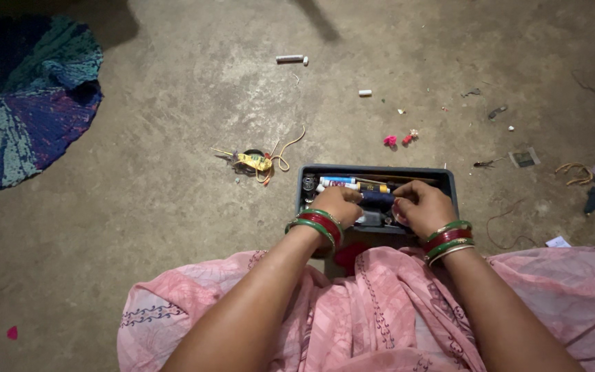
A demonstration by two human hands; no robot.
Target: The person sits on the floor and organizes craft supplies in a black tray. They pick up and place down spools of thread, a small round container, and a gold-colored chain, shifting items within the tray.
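Head view looks down on a dark grey, shallow rectangular box (378, 170) that rests on the bare floor (173, 207) just in front of the person's pink-clad lap. Inside it lie one white tube with a blue band (337, 181), one dark tube with a yellow band (374, 187) and small dark metal bits near its left wall; the rest is hidden under the hands. Two hands work in the box. The left hand (339, 203) is curled, fingers bent down into the box at its near left part; what it grips cannot be told. The right hand (425, 207) is curled too, fingertips pinched over something small and pale at the near right part. Each wrist wears a stack of green and red bangles (318, 224).
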